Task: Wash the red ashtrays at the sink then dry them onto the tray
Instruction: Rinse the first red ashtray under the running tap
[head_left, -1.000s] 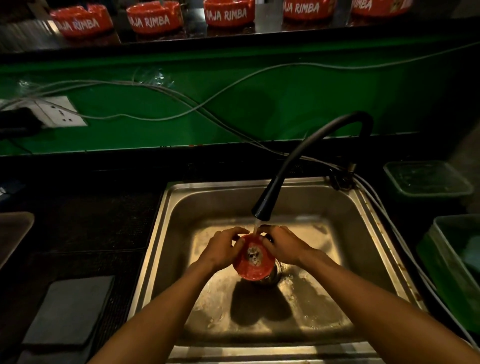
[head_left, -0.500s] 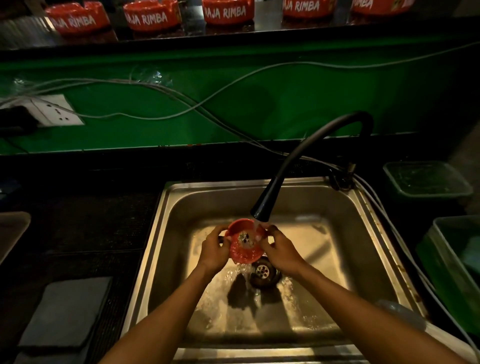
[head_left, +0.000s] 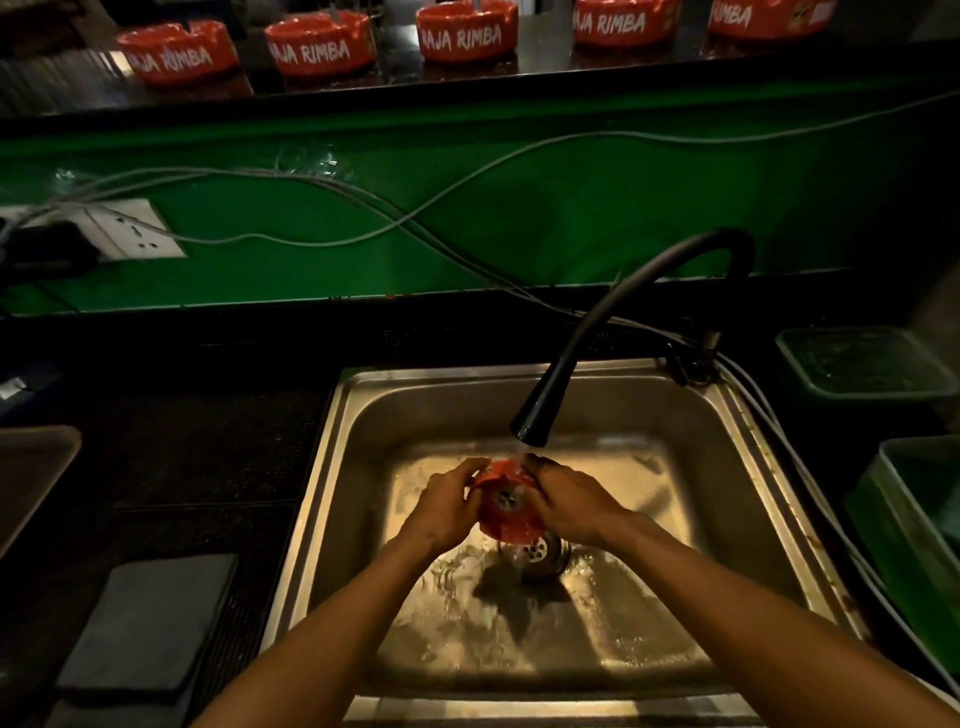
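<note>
ashtray (head_left: 505, 506) in sink (head_left: 727, 519), under faucet (head_left: 535, 415), above drain (head_left: 540, 556) | tray (head_left: 31, 467) left of sink

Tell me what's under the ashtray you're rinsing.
Directly under the red ashtray, held by the left hand and right hand, sits the sink's metal drain strainer with water running over it. The ashtray covers the strainer's far part.

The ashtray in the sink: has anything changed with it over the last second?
Both hands, left and right, kept hold of the red ashtray, lifting it toward the faucet and then turning it under the running water. The drain, hidden at first, now shows below it. The ashtrays on the shelf and the sink stayed as they were.
</note>
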